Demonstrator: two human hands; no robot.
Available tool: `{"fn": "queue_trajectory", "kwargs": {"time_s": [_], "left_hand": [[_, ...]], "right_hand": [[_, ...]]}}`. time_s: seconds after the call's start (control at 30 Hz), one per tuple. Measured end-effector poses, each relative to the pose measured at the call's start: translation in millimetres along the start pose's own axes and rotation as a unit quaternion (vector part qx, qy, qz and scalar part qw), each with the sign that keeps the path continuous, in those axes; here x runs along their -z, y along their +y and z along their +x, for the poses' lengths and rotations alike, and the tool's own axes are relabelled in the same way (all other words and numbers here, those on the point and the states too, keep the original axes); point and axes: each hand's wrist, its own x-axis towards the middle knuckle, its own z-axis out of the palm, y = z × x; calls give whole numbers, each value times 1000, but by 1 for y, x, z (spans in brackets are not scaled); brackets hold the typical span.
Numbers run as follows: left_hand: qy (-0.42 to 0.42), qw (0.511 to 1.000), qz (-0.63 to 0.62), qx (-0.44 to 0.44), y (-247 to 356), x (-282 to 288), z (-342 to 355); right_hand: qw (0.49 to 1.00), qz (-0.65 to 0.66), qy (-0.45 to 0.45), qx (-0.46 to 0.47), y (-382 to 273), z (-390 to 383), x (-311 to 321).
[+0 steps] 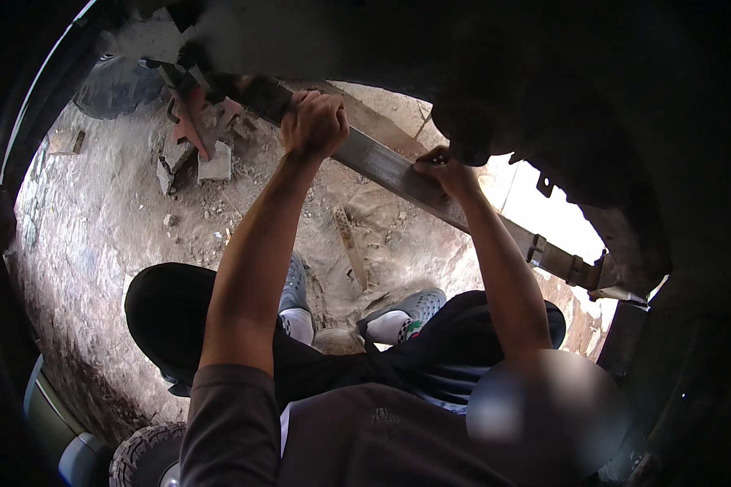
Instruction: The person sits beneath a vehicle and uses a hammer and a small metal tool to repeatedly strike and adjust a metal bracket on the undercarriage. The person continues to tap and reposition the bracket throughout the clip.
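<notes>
A long, flat grey metal leaf spring (382,166) slants from the upper left down to the right under the dark vehicle body, with bands round its lower right end. My left hand (315,123) is closed over its upper part, knuckles up. Farther down the bar, my right hand (451,172) is curled at its upper edge, thumb and forefinger drawn together. Whatever lies between those fingers is too dark to make out. Dark vehicle parts (463,122) hang just above and behind the right hand.
A red metal stand (190,122) and broken blocks (215,162) lie at the upper left. On the dirt ground between my legs is a narrow strip (351,247), near my grey shoes (414,307). A tyre (142,458) shows at the lower left.
</notes>
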Motion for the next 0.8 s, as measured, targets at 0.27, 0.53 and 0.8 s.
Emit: {"fn": "queue_trajectory", "kwargs": {"time_s": [0.27, 0.53, 0.8], "left_hand": [[15, 999, 29, -3, 6, 7, 1], [-4, 1000, -8, 6, -1, 7, -1], [14, 1000, -2, 5, 8, 8, 1]], "right_hand": [[997, 36, 13, 74, -51, 40, -54], [999, -29, 6, 27, -12, -4, -7], [998, -2, 11, 64, -12, 8, -25]]}}
